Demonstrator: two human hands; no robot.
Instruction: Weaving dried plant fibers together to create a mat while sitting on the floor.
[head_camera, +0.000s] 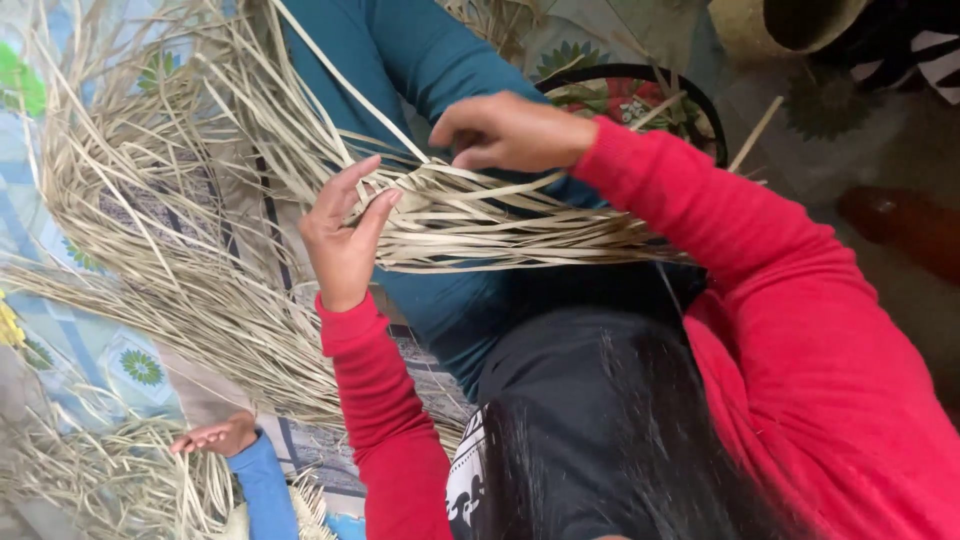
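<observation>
Left hand: fingers spread open, palm and thumb resting against the woven strip, steadying its near end.
Right hand: fingertips pinched shut on one dried leaf strand just above the weave.
Woven strip: runs from between the two hands out past the right wrist.
Loose strands: fan out beyond the left fingers, unplaited.
Progress: judging by this, a short length is plaited; most strands remain loose.
Small hand: another person's, well below the left hand.
</observation>
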